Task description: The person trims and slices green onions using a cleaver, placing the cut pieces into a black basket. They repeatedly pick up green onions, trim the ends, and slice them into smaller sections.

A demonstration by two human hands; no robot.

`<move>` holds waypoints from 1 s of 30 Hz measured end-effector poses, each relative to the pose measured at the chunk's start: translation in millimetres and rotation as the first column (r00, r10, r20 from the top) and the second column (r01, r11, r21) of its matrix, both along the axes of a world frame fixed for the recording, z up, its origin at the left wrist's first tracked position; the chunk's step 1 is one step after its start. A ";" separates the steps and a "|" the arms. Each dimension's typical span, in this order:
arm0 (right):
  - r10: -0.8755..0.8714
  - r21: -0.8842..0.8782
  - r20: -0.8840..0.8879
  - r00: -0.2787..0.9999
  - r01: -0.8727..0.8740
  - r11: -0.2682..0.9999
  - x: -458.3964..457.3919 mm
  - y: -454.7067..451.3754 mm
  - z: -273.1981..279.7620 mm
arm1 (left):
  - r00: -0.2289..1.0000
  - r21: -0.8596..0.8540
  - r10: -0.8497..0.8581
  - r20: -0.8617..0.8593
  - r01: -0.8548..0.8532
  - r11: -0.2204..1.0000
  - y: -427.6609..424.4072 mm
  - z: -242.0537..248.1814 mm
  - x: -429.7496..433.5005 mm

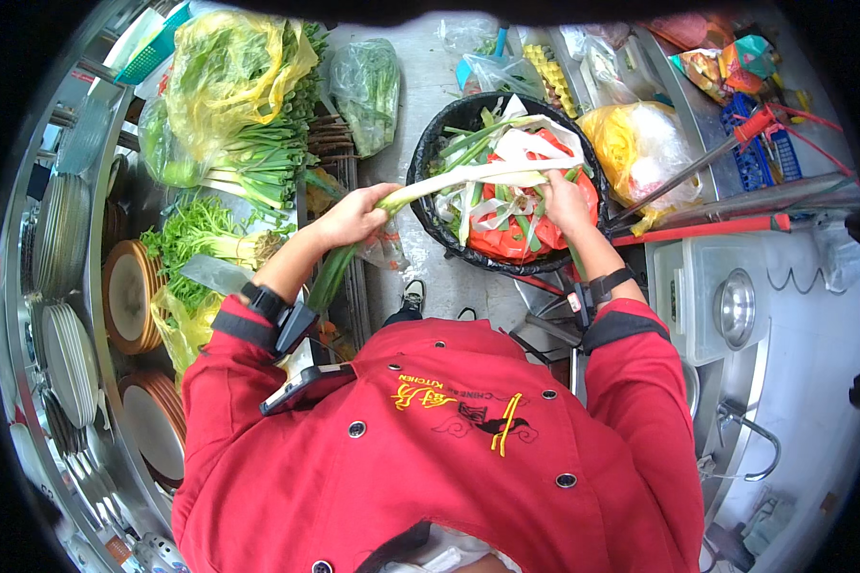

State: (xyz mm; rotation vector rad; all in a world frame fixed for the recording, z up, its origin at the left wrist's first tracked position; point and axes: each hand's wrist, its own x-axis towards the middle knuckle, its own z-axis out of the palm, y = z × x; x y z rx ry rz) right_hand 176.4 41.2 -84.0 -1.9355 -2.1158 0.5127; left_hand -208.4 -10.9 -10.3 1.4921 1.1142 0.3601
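Observation:
My left hand [355, 213] is closed around a long, thick Chinese leek [466, 174], where its white stalk meets the green. The dark green leaves [330, 276] hang down beside my left forearm. The white end stretches to the right across a round bin [419, 215] lined with a black bag. My right hand [567, 204] pinches a pale outer strip [505, 182] just under the stalk, over the bin's right side. Inside the bin lie leek trimmings [473, 147], whitish scraps and a red plastic bag [505, 240].
To the left, bundled green vegetables [258, 165] lie under a yellow plastic bag [236, 64], above leafy celery [201, 236]. Plates [127, 297] fill the rack. At right are a yellow bag [616, 143], a red-ended metal pole [688, 172] and a clear lidded box [702, 301].

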 end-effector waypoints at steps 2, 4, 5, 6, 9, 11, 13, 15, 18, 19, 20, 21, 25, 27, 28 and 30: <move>-0.082 -0.004 -0.009 0.997 0.082 0.997 10.4 3.4 -6.1 | 0.998 0.047 0.027 -0.061 -0.024 0.999 -12.6 13.2 -16.3; -0.184 -0.018 0.018 0.983 0.184 0.983 21.1 8.0 -9.9 | 0.992 0.102 0.056 -0.115 -0.045 0.994 -27.9 24.4 -30.0; -0.272 -0.054 0.053 0.961 0.275 0.960 24.4 11.7 -11.2 | 0.987 0.106 0.052 -0.154 -0.036 0.994 -35.2 28.6 -35.5; -0.268 -0.056 0.065 0.961 0.272 0.961 26.4 13.3 -12.0 | 0.984 0.115 0.044 -0.174 -0.024 0.993 -42.4 32.2 -41.0; -0.223 -0.053 0.095 0.970 0.228 0.972 19.8 20.9 -14.2 | 0.991 0.202 0.005 -0.130 0.022 0.979 -60.8 38.6 -48.9; -0.145 -0.021 0.149 0.978 0.149 0.989 14.0 24.5 -14.0 | 0.990 0.476 0.006 -0.138 0.061 0.877 -65.3 41.2 -50.1; -0.036 0.034 0.176 0.984 0.031 0.999 11.9 26.4 -14.2 | 0.975 0.323 0.043 -0.217 0.030 0.946 -69.6 48.9 -57.8; 0.111 0.200 0.236 0.966 -0.160 0.967 15.4 26.0 -16.6 | 0.965 0.195 0.081 -0.249 -0.032 0.980 -75.3 55.2 -63.1; 0.231 0.391 0.290 0.929 -0.335 0.857 28.9 29.6 -23.7 | 0.982 0.147 0.120 -0.143 -0.099 0.984 -83.3 56.5 -62.5; 0.234 0.385 0.293 0.927 -0.338 0.859 33.7 29.5 -27.5 | 0.983 0.102 0.122 -0.135 -0.109 0.989 -84.7 56.2 -62.2; 0.227 0.370 0.294 0.929 -0.329 0.869 38.6 28.1 -31.7 | 0.984 0.058 0.125 -0.128 -0.119 0.991 -85.5 54.5 -59.8; 0.220 0.356 0.295 0.930 -0.320 0.878 42.6 28.3 -35.4 | 0.984 0.014 0.128 -0.120 -0.128 0.992 -85.4 52.7 -57.4; -0.114 0.028 0.131 0.985 0.111 0.993 30.2 28.7 -54.5 | 0.965 -0.184 0.250 0.073 -0.233 0.955 -74.2 43.6 -43.6; -0.299 -0.088 -0.342 0.891 0.287 0.954 14.9 25.8 -62.6 | 0.933 -0.282 0.332 0.141 -0.284 0.916 -67.4 38.7 -36.2; -0.388 -0.214 -0.565 0.728 0.325 0.921 6.6 24.0 -66.0 | 0.900 -0.355 0.387 0.201 -0.302 0.885 -65.2 35.1 -31.0; -0.580 -0.457 -0.756 0.303 0.391 0.799 -11.3 25.5 -72.0 | 0.834 -0.461 0.461 0.304 -0.295 0.837 -62.4 28.1 -23.1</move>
